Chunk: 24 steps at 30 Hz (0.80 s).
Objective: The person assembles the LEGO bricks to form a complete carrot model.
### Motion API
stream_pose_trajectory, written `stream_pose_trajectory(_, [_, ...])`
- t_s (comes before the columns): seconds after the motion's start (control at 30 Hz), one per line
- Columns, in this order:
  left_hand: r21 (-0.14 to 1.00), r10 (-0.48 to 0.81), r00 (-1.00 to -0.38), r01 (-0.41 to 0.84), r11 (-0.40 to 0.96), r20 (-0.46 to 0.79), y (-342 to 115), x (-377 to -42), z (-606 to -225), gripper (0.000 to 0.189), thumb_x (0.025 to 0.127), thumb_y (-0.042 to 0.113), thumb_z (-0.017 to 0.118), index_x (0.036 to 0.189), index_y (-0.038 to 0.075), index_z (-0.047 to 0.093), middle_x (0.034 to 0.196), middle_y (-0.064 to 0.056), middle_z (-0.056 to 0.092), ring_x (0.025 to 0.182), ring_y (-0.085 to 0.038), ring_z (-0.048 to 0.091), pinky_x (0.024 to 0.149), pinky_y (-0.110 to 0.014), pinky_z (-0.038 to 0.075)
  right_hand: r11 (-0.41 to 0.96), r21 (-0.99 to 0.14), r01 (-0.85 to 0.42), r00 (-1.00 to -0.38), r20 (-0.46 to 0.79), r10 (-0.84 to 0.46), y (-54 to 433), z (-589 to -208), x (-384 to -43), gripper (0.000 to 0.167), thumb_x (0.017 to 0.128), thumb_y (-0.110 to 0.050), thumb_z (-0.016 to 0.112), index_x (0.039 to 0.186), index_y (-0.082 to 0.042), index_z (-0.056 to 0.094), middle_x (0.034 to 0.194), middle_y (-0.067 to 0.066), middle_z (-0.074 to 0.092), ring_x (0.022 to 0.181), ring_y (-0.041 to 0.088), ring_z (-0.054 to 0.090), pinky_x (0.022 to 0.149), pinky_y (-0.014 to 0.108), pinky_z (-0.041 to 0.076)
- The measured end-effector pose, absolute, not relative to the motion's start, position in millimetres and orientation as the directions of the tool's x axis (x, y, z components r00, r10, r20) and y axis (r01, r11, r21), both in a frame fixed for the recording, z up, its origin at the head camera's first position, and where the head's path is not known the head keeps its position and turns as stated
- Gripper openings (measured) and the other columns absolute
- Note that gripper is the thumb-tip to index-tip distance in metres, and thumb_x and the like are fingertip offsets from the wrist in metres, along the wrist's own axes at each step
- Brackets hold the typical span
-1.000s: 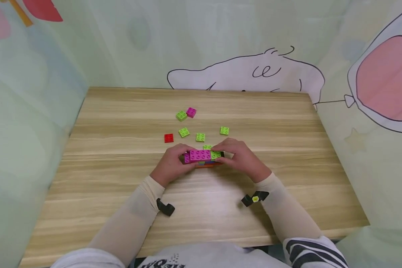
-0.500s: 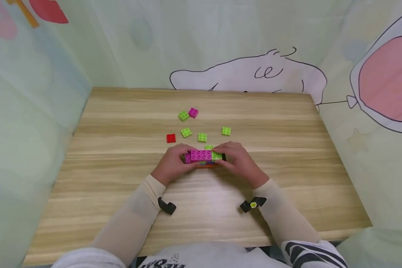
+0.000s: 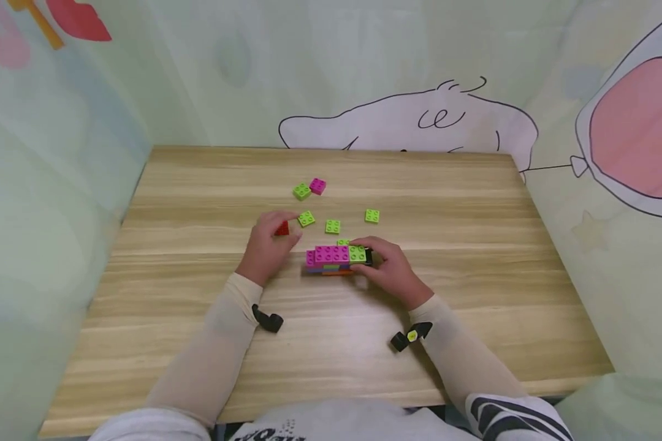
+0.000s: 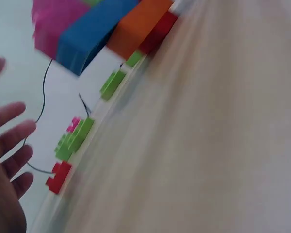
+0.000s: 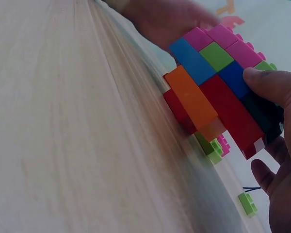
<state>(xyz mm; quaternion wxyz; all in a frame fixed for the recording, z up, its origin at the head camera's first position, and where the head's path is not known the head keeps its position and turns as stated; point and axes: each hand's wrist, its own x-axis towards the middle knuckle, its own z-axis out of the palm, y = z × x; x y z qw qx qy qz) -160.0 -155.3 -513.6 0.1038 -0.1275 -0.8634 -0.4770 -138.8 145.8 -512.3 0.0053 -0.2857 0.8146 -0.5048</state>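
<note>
In the head view my left hand [image 3: 266,244] hovers around a small red brick [image 3: 282,229], partly hiding it. The left wrist view shows its fingers [image 4: 15,136] loosely spread and apart from that brick. A stacked block build [image 3: 332,255] with magenta studded bricks on top stands at the table's middle. My right hand [image 3: 390,268] holds its right end, with the thumb [image 5: 269,83] pressed on its near side. Magenta, green, blue, orange, red and dark bricks make up the build [image 5: 216,90], widest toward its top. The right fingers behind it are partly hidden.
Several loose green bricks [image 3: 333,226] lie beyond the build on the wooden table [image 3: 463,306]. One green brick [image 3: 301,192] touches a magenta brick [image 3: 317,186] farther back. Another green brick [image 3: 372,215] lies to the right. A printed curtain [image 3: 209,86] borders the table.
My left hand has let go of the build's left end and moved forward and left to the red brick. My right hand keeps holding the build, which stays nearly in place.
</note>
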Motion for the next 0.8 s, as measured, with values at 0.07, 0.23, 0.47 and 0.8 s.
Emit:
stream_pose_trajectory(0.07, [0.793,0.038,-0.957,0.261,0.55,0.288,-159.8,-178.0,-516.3,0.04,0.093,0.02,0.075,0.132,0.008,0.07,0.136,-0.01,0.065,0.133,-0.031,0.05,0.113,-0.053,0.037,0.32,-0.828,-0.461,-0.834,0.281,-0.475,145.7,-513.9,-139.3,0.044,0.088,-0.011,0.084,0.13,-0.01,0.07,0.13,0.005,0.07,0.121,0.021,0.064,0.106,0.042,0.049])
stream_pose_trajectory(0.23, [0.776,-0.06,-0.977,0.123,0.619,0.202,-162.5,-220.7,-523.8,0.056,0.09,0.03,0.081,0.14,0.014,0.064,0.144,-0.009,0.06,0.138,-0.031,0.046,0.117,-0.048,0.035,0.294,-0.838,-0.46,-0.827,0.284,-0.486,144.8,-516.5,-139.5,0.044,0.088,-0.011,0.083,0.13,-0.011,0.07,0.13,0.004,0.07,0.121,0.02,0.063,0.106,0.041,0.05])
stream_pose_trajectory(0.47, [0.699,-0.084,-0.991,0.01,0.715,0.101,-151.7,-256.1,-524.9,0.06,0.09,0.039,0.081,0.143,0.017,0.064,0.142,-0.006,0.064,0.134,-0.032,0.048,0.115,-0.05,0.028,0.279,-0.823,-0.495,-0.806,0.315,-0.502,141.7,-516.6,-139.9,0.043,0.088,-0.011,0.084,0.129,-0.01,0.07,0.127,0.005,0.071,0.119,0.02,0.065,0.104,0.039,0.051])
stream_pose_trajectory(0.8, [0.751,-0.04,-0.971,0.154,0.642,0.234,-132.8,-236.7,-505.1,0.04,0.092,0.03,0.079,0.13,0.019,0.074,0.129,-0.001,0.071,0.126,-0.022,0.056,0.112,-0.043,0.037,0.299,-0.818,-0.491,-0.819,0.316,-0.48,147.7,-517.5,-141.7,0.043,0.088,-0.01,0.084,0.128,-0.012,0.07,0.126,0.003,0.071,0.118,0.019,0.065,0.103,0.039,0.052])
